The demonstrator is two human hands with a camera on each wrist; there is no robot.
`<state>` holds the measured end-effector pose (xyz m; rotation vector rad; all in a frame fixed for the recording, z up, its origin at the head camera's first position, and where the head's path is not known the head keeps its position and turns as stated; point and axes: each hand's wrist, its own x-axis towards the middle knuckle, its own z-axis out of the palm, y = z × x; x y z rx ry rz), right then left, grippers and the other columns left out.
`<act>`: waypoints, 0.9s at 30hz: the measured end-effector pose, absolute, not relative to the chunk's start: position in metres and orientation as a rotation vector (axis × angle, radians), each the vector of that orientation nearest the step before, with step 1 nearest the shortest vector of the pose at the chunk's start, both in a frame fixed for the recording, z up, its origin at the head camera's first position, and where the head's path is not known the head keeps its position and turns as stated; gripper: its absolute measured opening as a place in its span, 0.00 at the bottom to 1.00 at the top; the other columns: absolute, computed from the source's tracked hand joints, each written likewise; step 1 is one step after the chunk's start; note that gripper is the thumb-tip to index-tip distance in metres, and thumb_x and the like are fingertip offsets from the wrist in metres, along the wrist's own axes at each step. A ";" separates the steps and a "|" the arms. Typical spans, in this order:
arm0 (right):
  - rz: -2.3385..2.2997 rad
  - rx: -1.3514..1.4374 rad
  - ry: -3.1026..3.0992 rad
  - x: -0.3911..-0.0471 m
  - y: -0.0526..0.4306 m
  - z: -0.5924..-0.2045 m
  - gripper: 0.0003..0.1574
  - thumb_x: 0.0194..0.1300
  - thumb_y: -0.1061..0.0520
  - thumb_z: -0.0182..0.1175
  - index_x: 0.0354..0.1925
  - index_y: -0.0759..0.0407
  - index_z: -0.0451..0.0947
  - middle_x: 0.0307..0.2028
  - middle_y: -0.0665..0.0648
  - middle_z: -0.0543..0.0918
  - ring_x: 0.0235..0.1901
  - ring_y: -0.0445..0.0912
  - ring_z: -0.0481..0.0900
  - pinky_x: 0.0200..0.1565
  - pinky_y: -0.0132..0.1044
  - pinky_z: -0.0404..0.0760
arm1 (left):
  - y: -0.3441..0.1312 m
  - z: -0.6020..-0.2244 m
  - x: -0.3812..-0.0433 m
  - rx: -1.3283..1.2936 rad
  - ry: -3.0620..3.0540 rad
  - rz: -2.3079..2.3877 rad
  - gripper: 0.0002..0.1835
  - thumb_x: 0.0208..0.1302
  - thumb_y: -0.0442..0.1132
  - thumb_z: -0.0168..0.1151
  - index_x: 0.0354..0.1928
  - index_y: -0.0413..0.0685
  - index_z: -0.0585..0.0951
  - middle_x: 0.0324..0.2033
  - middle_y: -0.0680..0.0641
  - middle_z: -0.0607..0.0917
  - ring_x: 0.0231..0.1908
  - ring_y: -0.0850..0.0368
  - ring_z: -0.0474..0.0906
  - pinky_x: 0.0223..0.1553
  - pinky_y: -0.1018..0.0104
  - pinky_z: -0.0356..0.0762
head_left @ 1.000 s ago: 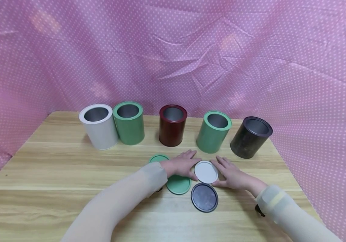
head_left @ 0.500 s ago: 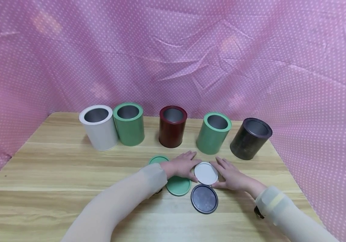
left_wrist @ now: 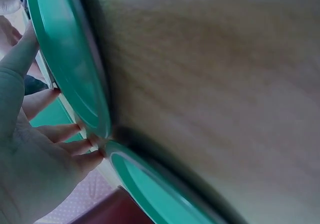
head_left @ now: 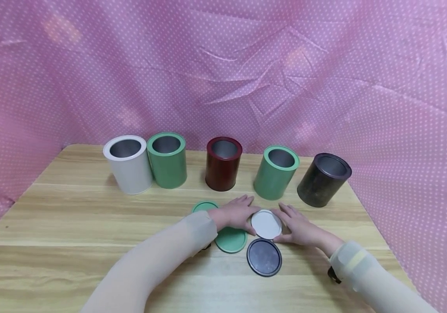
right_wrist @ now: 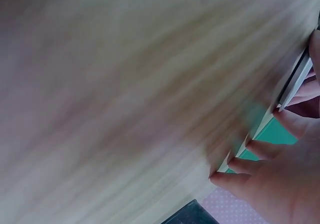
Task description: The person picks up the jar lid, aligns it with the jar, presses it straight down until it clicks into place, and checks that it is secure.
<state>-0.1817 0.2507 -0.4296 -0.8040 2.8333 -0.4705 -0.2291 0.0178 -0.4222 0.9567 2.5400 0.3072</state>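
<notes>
In the head view, a white round lid [head_left: 266, 224] lies flat on the table between both hands. My left hand [head_left: 236, 215] is spread at its left edge, fingertips down at the tabletop. My right hand [head_left: 299, 226] mirrors it on the right, thumb low and index finger high against the rim. A green lid [head_left: 230, 240] lies under the left wrist. Part of a second green lid [head_left: 205, 206] shows behind the forearm. Close below the white lid is a black lid [head_left: 264, 257]. The right wrist view catches the white lid's edge [right_wrist: 296, 81] beside the fingers.
Along the back stand open-topped cans: a white can [head_left: 131, 169], a green can [head_left: 170, 167], a dark red can [head_left: 222, 169], another green can [head_left: 273, 178] and a black can [head_left: 319, 184]. Pink dotted cloth [head_left: 223, 65] hangs behind the wooden table [head_left: 71, 221].
</notes>
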 end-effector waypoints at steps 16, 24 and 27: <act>-0.624 -0.805 2.797 -0.189 0.252 -0.427 0.48 0.54 0.45 0.71 0.65 0.67 0.65 0.62 0.71 0.71 0.62 0.67 0.67 0.62 0.64 0.66 | 0.015 -0.413 -0.236 0.975 2.514 0.397 0.41 0.59 0.57 0.66 0.72 0.56 0.64 0.73 0.42 0.60 0.74 0.44 0.50 0.72 0.49 0.55; -0.755 -0.758 2.725 -0.194 0.251 -0.423 0.49 0.56 0.47 0.71 0.67 0.67 0.63 0.62 0.66 0.73 0.63 0.60 0.70 0.64 0.58 0.67 | 0.011 -0.415 -0.243 1.129 2.490 0.504 0.36 0.59 0.53 0.68 0.69 0.55 0.69 0.65 0.48 0.74 0.67 0.51 0.66 0.68 0.57 0.64; -0.813 -0.757 2.714 -0.193 0.250 -0.420 0.48 0.56 0.48 0.71 0.67 0.67 0.62 0.62 0.66 0.73 0.63 0.60 0.70 0.64 0.58 0.68 | 0.008 -0.415 -0.245 1.168 2.458 0.614 0.35 0.58 0.50 0.70 0.67 0.55 0.70 0.61 0.52 0.77 0.64 0.57 0.70 0.67 0.63 0.65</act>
